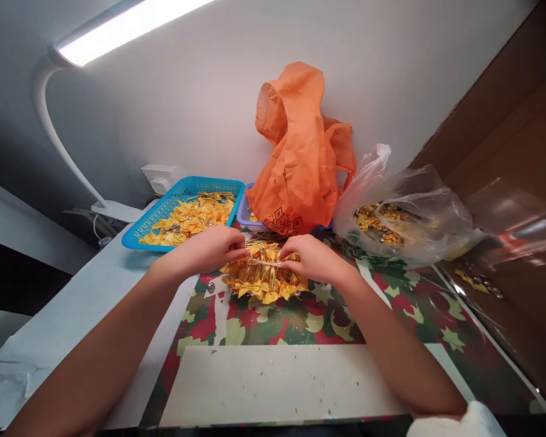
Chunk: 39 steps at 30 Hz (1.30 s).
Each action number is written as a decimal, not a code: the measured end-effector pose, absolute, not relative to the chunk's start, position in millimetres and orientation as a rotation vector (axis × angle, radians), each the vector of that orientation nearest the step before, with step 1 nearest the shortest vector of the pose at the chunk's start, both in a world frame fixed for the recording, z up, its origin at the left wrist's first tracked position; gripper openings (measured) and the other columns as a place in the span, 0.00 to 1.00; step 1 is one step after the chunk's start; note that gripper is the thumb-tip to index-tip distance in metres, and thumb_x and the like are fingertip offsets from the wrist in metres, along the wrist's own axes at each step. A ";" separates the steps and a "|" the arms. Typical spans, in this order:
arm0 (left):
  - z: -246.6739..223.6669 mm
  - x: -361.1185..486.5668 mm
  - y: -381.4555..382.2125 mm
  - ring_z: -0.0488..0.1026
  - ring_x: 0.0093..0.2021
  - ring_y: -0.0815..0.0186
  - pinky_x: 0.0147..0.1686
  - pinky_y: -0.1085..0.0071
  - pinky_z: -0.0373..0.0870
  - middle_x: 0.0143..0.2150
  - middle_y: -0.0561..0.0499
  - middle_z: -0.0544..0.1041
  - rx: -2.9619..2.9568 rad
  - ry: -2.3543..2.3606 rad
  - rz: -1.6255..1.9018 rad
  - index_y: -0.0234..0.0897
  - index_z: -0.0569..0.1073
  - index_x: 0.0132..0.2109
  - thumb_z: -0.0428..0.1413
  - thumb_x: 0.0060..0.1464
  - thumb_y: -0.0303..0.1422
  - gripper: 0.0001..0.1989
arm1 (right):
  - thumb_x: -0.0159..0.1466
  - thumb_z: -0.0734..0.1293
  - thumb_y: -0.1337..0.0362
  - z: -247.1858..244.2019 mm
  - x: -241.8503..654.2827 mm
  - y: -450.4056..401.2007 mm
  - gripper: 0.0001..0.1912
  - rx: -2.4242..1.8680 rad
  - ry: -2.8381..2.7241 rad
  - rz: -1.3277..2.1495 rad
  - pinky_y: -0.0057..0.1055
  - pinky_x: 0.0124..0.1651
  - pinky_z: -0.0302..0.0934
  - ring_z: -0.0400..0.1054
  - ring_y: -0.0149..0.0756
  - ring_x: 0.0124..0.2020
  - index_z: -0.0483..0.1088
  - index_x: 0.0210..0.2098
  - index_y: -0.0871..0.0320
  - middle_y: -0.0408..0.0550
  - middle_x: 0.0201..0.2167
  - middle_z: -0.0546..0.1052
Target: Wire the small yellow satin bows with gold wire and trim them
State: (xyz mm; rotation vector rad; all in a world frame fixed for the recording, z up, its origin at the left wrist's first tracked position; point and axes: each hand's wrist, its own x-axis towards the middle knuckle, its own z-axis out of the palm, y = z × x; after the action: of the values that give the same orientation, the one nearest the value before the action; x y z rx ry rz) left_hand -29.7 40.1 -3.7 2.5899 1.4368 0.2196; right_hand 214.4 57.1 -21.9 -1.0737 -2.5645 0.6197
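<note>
A thick bundle of yellow ribbon bows (268, 290) on gold wire stems lies on the patterned table cover in front of me. Across its stems runs a thin white string (266, 263), stretched between my two hands. My left hand (222, 247) is closed in a pinch at the string's left end, close against the bundle. At the other end, the thumb and fingers of my right hand (310, 258) are pinched together on the string. My fingertips partly hide both string ends. A small silvery bell (211, 287) lies left of the bundle.
Behind my left hand stands a blue basket (134, 233) of yellow bows. An orange bag (295, 164) rests on a purple basket (250, 221) at the back. Clear plastic bags (437, 212) sit right, near a cardboard wall (519, 127). A lamp (50, 115) arches over the left.
</note>
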 end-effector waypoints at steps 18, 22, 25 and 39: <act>-2.7 -19.3 41.4 0.49 0.23 0.70 0.22 0.72 0.49 0.24 0.57 0.51 2.023 1.277 0.239 0.39 0.53 0.24 0.47 0.59 0.45 0.20 | 0.56 0.71 0.73 -21.5 218.4 63.9 0.03 -1.127 -2.470 0.937 0.24 0.30 0.57 0.68 0.29 0.26 0.76 0.26 0.62 0.44 0.24 0.78; -4.7 -21.6 44.2 0.49 0.23 0.71 0.22 0.72 0.48 0.24 0.57 0.50 1.988 1.292 0.176 0.39 0.54 0.25 0.50 0.57 0.45 0.20 | 0.56 0.71 0.73 -18.6 220.1 63.5 0.02 -1.099 -2.473 0.954 0.24 0.32 0.59 0.70 0.30 0.28 0.76 0.28 0.62 0.44 0.26 0.78; -4.4 -22.9 44.9 0.49 0.23 0.71 0.22 0.72 0.48 0.24 0.57 0.50 2.007 1.287 0.168 0.39 0.54 0.25 0.50 0.57 0.46 0.20 | 0.55 0.71 0.73 -16.9 221.9 63.8 0.03 -1.103 -2.472 0.945 0.25 0.33 0.61 0.71 0.31 0.30 0.77 0.30 0.61 0.45 0.28 0.79; -3.3 -26.2 44.0 0.50 0.23 0.71 0.22 0.71 0.48 0.24 0.57 0.50 2.048 1.337 0.198 0.39 0.53 0.24 0.47 0.60 0.47 0.22 | 0.56 0.70 0.71 -16.4 232.9 69.4 0.05 -1.086 -2.442 1.010 0.26 0.34 0.63 0.72 0.32 0.32 0.76 0.33 0.61 0.45 0.31 0.79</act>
State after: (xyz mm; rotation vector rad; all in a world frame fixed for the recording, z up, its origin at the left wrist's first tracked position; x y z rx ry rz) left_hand -26.2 44.0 -3.3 2.0482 1.3369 0.1978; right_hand 232.9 69.4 -16.4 -1.0856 -2.4419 1.0101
